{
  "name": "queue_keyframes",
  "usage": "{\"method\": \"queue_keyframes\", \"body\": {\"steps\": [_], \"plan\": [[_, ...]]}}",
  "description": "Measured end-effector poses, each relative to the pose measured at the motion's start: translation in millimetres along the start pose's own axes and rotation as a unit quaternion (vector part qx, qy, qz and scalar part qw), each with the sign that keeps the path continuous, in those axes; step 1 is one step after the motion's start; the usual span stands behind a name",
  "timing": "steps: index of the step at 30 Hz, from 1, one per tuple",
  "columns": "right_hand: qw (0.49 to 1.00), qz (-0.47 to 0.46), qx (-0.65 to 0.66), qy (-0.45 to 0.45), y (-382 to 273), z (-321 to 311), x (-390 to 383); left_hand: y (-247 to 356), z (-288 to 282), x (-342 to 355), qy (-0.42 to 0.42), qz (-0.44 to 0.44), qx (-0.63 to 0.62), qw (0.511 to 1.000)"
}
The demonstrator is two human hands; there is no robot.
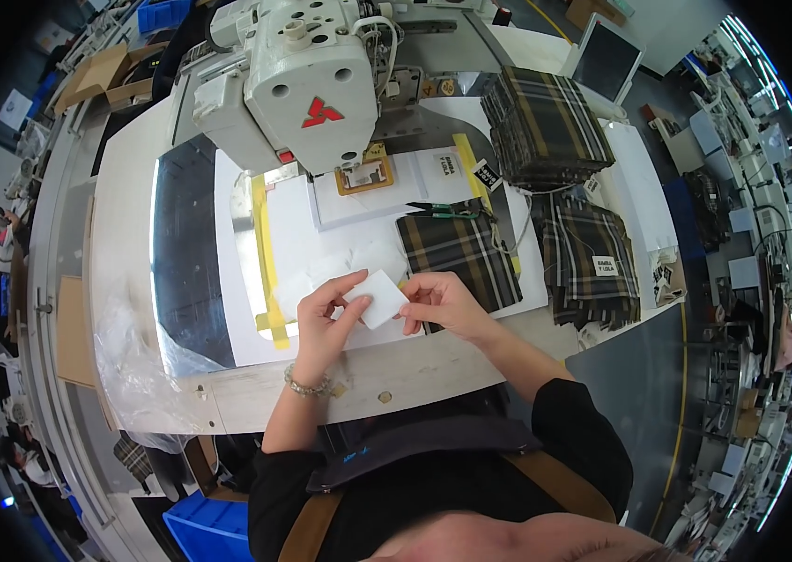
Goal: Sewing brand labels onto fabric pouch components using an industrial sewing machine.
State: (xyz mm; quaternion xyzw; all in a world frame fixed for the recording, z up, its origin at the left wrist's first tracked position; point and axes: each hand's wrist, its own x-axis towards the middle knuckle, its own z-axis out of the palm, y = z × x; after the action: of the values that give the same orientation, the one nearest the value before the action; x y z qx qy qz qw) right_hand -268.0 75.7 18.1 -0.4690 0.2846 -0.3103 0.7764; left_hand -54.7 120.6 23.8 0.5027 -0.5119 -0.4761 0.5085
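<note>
Between my two hands is a small white square piece (376, 302), thin like paper or backing. My left hand (325, 323) pinches its left side between thumb and fingers. My right hand (445, 304) has its fingertips closed at the right corner. Just beyond my right hand lies a folded dark plaid cloth (452, 258), with green-handled thread snips (457, 210) across its far edge. More thin white pieces (321, 276) rest on the white work surface past my left hand. A white sewing machine head (316, 89) stands over a brown frame (364, 176) with a label inside.
At the right rise a tall stack of plaid cloths (546, 126) and a fringed plaid pile (591, 258) with a white label on top. Clear plastic film (138, 365) hangs over the table's left edge. A small screen (605, 61) stands far right. Below is a blue crate (213, 526).
</note>
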Motion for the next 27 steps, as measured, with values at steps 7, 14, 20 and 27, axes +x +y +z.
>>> {"method": "queue_keyframes", "body": {"steps": [7,14,20,27], "plan": [[0.998,-0.017,0.022,0.054,4.9,-5.2,2.0,0.6,-1.1,1.5,-0.051,0.036,-0.030,0.998],[0.999,-0.005,0.038,0.034,5.6,-2.6,1.5,-2.1,-3.3,1.2,-0.061,0.036,0.047,0.996],[0.999,0.026,0.009,0.024,4.3,-1.0,3.6,0.1,-1.5,0.3,-0.103,0.028,0.057,0.993],[0.998,0.040,0.017,0.037,5.4,1.1,2.3,-2.9,-5.9,2.3,-0.093,0.015,-0.101,0.990]]}}
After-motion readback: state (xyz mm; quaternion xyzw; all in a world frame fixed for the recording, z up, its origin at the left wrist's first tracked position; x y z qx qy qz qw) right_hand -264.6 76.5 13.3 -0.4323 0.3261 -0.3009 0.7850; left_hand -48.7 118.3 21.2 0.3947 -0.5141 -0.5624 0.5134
